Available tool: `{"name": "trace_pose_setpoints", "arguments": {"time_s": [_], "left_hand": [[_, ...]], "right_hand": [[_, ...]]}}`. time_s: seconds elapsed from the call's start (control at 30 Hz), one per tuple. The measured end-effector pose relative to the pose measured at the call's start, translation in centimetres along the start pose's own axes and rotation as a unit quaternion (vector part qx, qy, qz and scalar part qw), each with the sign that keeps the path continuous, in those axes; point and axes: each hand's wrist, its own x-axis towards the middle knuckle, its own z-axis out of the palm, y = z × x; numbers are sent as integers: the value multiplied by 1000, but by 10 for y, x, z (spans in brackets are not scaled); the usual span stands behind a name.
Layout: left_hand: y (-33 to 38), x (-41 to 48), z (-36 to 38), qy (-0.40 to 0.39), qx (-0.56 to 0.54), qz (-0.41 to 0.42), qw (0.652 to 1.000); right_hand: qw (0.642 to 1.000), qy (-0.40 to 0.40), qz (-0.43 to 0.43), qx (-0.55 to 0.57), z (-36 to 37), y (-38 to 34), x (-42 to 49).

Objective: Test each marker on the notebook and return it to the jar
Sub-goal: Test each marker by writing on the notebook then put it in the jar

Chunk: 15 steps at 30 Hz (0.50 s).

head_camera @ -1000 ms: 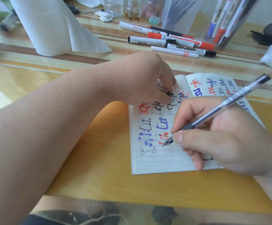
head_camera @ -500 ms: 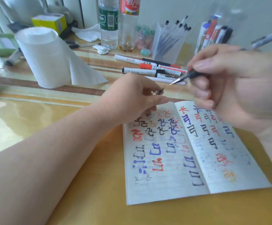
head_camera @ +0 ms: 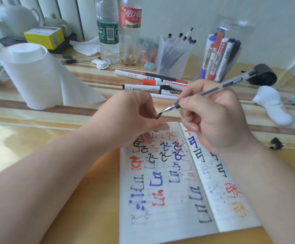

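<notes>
**Above the notebook's top edge: pen tip lines up with cap**

Down at 6 o'clock the open notebook (head_camera: 160, 217) lies flat on the table (head_camera: 37, 138), its pages crowded with red, blue and black test strokes. The jar (head_camera: 236, 29) stands well back at 1 o'clock with several markers (head_camera: 217, 57) upright in it. More loose markers (head_camera: 153, 83) lie in a row at 12.

Now the hands, meeting mid-view! The left hand (head_camera: 132, 120), forearm lying in from 8 o'clock, pinches a small dark piece between thumb and fingers. I read it as the cap (head_camera: 158, 116), though it is too small to be sure. The right hand (head_camera: 215, 118), from 4 o'clock, is curled round the pen (head_camera: 222, 86) low on the barrel in a writing grip.

The pen hangs clear of the page, over the notebook's top edge. Its long axis runs from 8 o'clock to 2 o'clock: tip down-left, right at the cap's mouth, tail up toward the jar side.

This looks like the recapping step. To do it well, hold the cap along that same slant and slide the tip in straight, not skewed. Press until it seats, with fingers off the wet point. Then the jar waits at 1 o'clock.
</notes>
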Motion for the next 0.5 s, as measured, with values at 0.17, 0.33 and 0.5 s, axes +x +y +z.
{"name": "trace_pose_setpoints", "arguments": {"time_s": [0.17, 0.33, 0.5], "left_hand": [[1, -2, 0, 1, -4, 7, 1000], [-1, -1, 1, 0, 4, 10, 1000], [-1, -1, 3, -6, 19, 26, 999]], "right_hand": [[999, 5, 15, -44, -2, 4, 0], [999, 16, 20, -35, -4, 4, 1], [995, -36, 45, -79, -9, 4, 1]]}}
